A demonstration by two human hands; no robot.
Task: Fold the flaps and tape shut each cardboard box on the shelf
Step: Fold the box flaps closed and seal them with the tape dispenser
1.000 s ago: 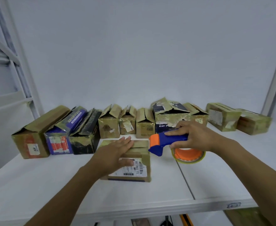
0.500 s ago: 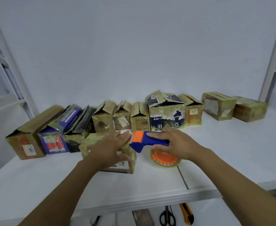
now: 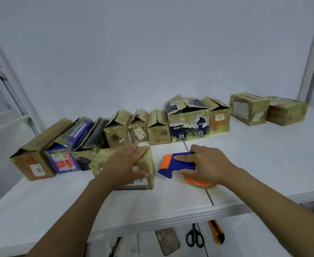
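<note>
Drawn back to the right, the tape dispenser (image 3: 178,162) now sits apart from the box (image 3: 149,164) it touched half a second ago. The left hand (image 3: 123,164) stays flat on the box top, fingers straight, thumb down the near face. The right hand (image 3: 206,166) curls round the blue plastic handle, its orange front pointing left at the box. The box lies just left of the dispenser, its long axis left to right, so the right hand is nearer for another pass. The cardboard looks worn and glossy with old tape. Farther back, a row of open-flapped boxes (image 3: 158,130) waits on the white shelf (image 3: 171,197).
</note>
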